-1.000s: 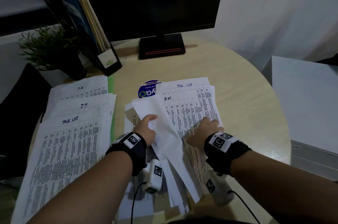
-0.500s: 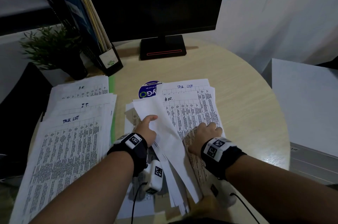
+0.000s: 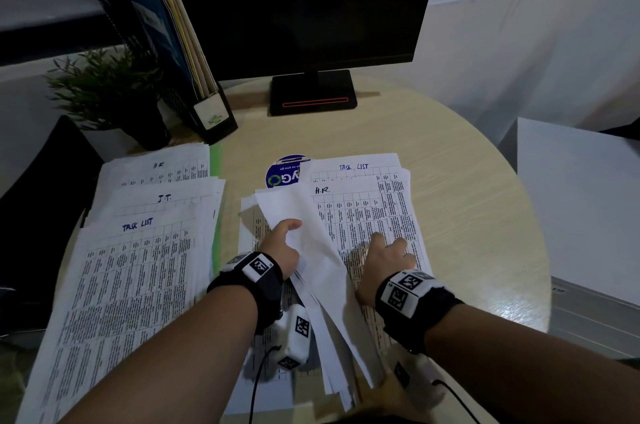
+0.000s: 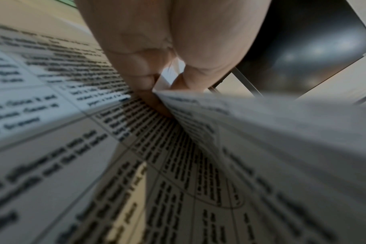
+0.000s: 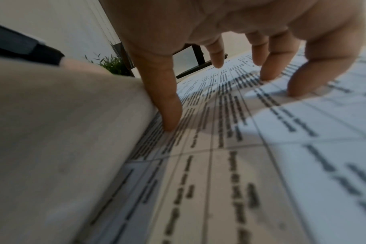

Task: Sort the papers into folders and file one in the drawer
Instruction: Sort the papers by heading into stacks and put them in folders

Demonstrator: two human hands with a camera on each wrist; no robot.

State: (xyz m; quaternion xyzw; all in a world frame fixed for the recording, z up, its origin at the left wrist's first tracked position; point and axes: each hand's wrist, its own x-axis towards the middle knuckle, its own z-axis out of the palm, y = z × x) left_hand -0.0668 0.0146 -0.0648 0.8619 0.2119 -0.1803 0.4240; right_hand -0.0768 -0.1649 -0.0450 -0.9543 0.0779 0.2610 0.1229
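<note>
The lifted sheets (image 3: pixel 311 250) stand folded up from the middle stack (image 3: pixel 363 212) on the round counter (image 3: pixel 467 201), their blank backs showing, and the left hand (image 3: pixel 282 247) grips them, thumb on top and fingers curled beneath; the left wrist view shows the fingers (image 4: pixel 140 72) pinching the paper edge against printed pages below. The right hand (image 3: pixel 384 260) lies just beside the raised sheets, on the page marked "H.R.", fingers spread and fairly straight with the tips pressing the print, the thumb (image 5: pixel 167 105) touching the foot of the raised sheets; it grasps nothing. Under that page another headed "TASK LIST" (image 3: pixel 353 167) sticks out at the far edge, and a round blue sticker (image 3: pixel 280 174) shows partly from beneath the stack's far left corner. To the left, apart from the middle stack, lies a second spread of papers (image 3: pixel 138 267), fanned so that the headings "H.R.", "J.T." and "TASK LIST" show one behind the other, with a green folder edge (image 3: pixel 216 160) peeping out along its right side. Farther back on the left stand a small plant (image 3: pixel 104 91) and a black file holder (image 3: pixel 194 84) with folders upright in it, and at the back centre a dark monitor (image 3: pixel 294 0) on its stand. A white cabinet (image 3: pixel 581 201) sits off to the right of the counter.
</note>
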